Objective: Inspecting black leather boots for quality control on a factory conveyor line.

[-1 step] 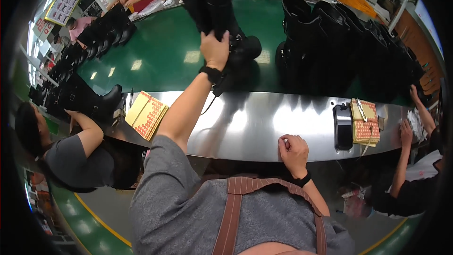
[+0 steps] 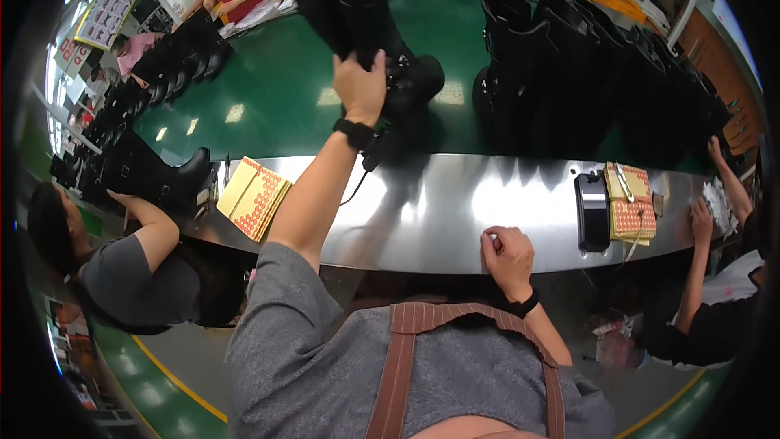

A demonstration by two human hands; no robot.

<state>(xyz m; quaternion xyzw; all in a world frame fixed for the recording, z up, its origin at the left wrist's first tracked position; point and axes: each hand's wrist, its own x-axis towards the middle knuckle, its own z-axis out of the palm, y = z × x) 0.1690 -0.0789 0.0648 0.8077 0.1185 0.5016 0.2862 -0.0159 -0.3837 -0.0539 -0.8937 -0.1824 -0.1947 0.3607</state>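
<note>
My left hand (image 2: 358, 89), arm stretched forward, is closed around the lower shafts of a pair of tall black boots (image 2: 366, 20). They stand over the green belt (image 2: 244, 97), a rounded toe and buckled strap pointing right; their tops leave the upper edge of the view. A black device with a cable (image 2: 372, 150) hangs by that wrist, below the black wristband. On the front edge of the steel worktop (image 2: 439, 228) rests my right hand (image 2: 509, 258), fingers curled. Whether something small is inside it is hidden.
Several black boots (image 2: 561, 73) stand on the belt at right. Yellow-and-red patterned cards (image 2: 253, 197) lie at left; a black phone (image 2: 593, 211) lies beside another patterned bundle (image 2: 631, 203) at right. A co-worker at left handles a boot (image 2: 154, 167); another person's hands (image 2: 704, 219) work at right.
My left hand and the boots have shifted slightly left and away from me. My right hand stays at the worktop edge, barely moved.
</note>
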